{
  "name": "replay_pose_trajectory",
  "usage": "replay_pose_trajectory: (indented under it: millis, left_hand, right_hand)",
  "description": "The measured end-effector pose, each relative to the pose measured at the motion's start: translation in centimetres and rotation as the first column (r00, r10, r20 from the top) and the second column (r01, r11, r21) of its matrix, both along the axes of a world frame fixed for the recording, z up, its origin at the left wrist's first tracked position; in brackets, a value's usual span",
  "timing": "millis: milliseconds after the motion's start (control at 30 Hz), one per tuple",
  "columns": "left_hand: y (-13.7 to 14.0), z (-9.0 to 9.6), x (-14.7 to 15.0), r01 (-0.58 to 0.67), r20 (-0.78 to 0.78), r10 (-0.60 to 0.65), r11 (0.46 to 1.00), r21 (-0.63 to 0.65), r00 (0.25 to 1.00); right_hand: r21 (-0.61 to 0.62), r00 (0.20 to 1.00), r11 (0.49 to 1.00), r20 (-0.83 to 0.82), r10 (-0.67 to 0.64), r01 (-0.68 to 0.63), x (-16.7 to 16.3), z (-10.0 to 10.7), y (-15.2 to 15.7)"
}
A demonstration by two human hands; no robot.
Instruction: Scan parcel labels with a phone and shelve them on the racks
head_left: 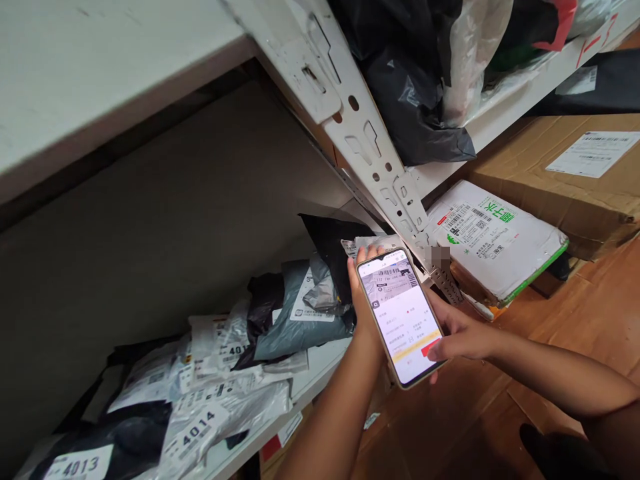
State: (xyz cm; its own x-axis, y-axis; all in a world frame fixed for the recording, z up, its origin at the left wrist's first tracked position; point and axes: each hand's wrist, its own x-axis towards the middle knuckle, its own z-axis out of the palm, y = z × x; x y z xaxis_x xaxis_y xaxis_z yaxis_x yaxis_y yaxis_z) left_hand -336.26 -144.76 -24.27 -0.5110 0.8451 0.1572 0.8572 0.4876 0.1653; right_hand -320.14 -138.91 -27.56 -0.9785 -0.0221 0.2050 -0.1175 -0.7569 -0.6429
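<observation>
A smartphone [403,320] is held up in my right hand [457,337], its lit screen facing me. The right thumb rests on a red button low on the screen, with fingertips showing behind the lower edge. In the screen's upper part is a picture of a barcoded label. My left hand [356,287] reaches up behind the phone, its bent fingers over a white parcel [377,241] on the shelf. The phone hides most of that hand's grip. Beside it lie a black bag [325,243] and a grey plastic parcel [290,313].
White shelf boards [320,363] bear several bagged parcels, including one labelled 4014 [200,427] and one labelled 4013 [83,463]. A slanting perforated metal post [373,143] stands ahead. To the right are a white carton [500,240] and a brown cardboard box [555,187] above a wooden floor [550,347].
</observation>
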Motion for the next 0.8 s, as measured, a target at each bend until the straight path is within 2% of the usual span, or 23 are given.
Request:
replay_pose_trajectory:
  millis: [67, 100, 167, 200, 300, 533, 633, 700, 767, 800]
  left_hand:
    - [2.3, 0.8, -1.0, 0.088, -0.008, -0.091, 0.983, -0.162, 0.996]
    - [3.1, 1.1, -1.5, 0.122, -0.026, -0.136, 0.949, -0.29, 0.99]
    - [3.8, 1.4, -2.5, 0.132, -0.038, -0.169, 0.873, -0.469, 0.985]
    - [3.7, 1.5, -2.8, 0.117, -0.044, -0.161, 0.851, -0.512, 0.986]
    - [2.8, 1.5, -3.2, 0.07, -0.066, -0.121, 0.852, -0.518, 0.99]
    - [2.1, 0.8, -2.9, 0.009, -0.211, -0.113, 0.898, -0.441, 0.971]
    - [1.6, 0.4, -2.7, 0.037, -0.26, -0.146, 0.923, -0.382, 0.954]
    - [0.3, 0.2, -2.2, 0.095, -0.21, -0.155, 0.958, -0.271, 0.965]
    - [-1.9, 0.3, -1.3, 0.127, -0.044, -0.129, 0.991, -0.043, 0.991]
    - [-3.2, 0.3, -0.7, 0.087, 0.074, -0.094, 0.992, 0.091, 0.993]
  right_hand:
    - [0.014, 1.0, 1.0, -0.004, -0.007, 0.007, 0.3, -0.2, 0.0]
    - [0.021, 1.0, 1.0, -0.007, -0.009, 0.009, 0.4, -0.3, 0.0]
    - [0.035, 1.0, 0.999, -0.013, -0.011, 0.011, 0.5, -0.5, 0.0]
    - [0.038, 1.0, 0.999, -0.018, -0.009, 0.01, 0.6, -0.6, 0.0]
    - [0.025, 1.0, 1.0, -0.03, 0.004, -0.004, 0.7, -1.0, -0.2]
    - [-0.038, 0.992, 0.995, 0.082, 0.095, -0.093, 0.9, -2.0, -1.6]
    - [-0.076, 0.985, 0.989, 0.106, 0.137, -0.129, 1.0, -1.8, -2.0]
    - [-0.082, 0.984, 0.986, 0.087, 0.152, -0.145, 1.0, -1.6, -2.0]
    - [-0.082, 0.985, 0.985, 0.071, 0.156, -0.15, 1.0, -1.5, -2.0]
    - [-0.076, 0.987, 0.987, 0.069, 0.147, -0.142, 1.0, -1.6, -2.0]
